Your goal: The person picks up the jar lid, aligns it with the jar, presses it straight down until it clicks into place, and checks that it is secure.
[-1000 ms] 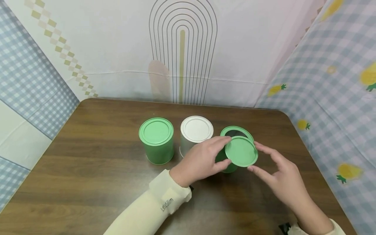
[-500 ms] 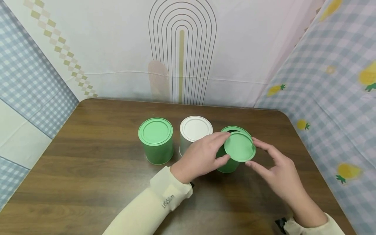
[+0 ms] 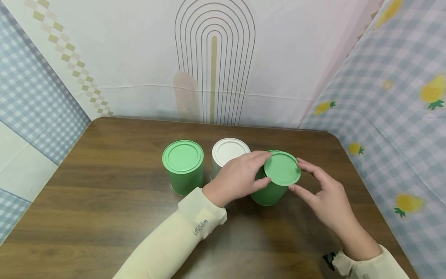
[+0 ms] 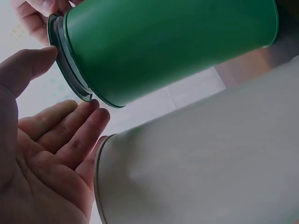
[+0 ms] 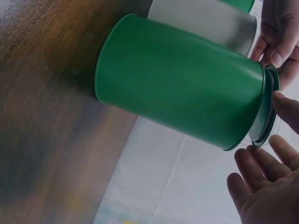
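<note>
White can (image 3: pixel 228 155) just beside left hand (image 3: pixel 240 180)

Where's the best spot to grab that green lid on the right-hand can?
Probably by its thin rim, from above with fingertips on opposite edges. The green lid is a flat disc lying level on the green can, so only its edge offers purchase.

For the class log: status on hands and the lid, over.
Left hand and right hand pinch the lid edges. Lid sits on the tin. White tin close beside.
</note>
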{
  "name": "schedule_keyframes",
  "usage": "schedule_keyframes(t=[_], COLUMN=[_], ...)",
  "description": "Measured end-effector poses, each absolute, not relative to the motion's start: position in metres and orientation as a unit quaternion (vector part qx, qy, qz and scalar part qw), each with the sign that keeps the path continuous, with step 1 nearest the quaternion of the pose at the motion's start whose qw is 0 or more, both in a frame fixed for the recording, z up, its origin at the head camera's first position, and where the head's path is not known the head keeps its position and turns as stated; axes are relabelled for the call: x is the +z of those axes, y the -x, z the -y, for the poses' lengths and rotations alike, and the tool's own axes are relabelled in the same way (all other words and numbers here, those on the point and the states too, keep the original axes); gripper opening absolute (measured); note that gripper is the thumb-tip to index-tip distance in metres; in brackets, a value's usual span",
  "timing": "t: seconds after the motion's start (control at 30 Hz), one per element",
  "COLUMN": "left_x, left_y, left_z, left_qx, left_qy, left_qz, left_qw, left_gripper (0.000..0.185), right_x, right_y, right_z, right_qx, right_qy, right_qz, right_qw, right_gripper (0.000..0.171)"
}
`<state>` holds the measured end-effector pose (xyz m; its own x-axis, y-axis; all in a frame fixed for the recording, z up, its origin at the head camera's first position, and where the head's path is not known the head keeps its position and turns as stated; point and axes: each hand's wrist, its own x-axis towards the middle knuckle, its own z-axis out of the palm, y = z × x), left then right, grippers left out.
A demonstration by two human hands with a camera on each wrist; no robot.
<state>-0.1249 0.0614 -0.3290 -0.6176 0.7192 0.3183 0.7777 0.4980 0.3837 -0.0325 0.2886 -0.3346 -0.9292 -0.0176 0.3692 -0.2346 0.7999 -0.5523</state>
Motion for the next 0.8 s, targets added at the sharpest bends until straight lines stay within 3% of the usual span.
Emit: schedule_keyframes(t=[0.8], left_x=[-0.334], left_y=[0.139], left_z=[-0.066], left_qx=[-0.241], left_qy=[0.420], left_qz=[0.874], left_qw=[0.037], left_gripper=[0.047], right_x=[-0.337], right_y=[0.049], right_z=[-0.291], right_qx=[0.297], right_qy=[-0.088], right_qz=[0.937], right_qw=[0.161], right_gripper=[0.062])
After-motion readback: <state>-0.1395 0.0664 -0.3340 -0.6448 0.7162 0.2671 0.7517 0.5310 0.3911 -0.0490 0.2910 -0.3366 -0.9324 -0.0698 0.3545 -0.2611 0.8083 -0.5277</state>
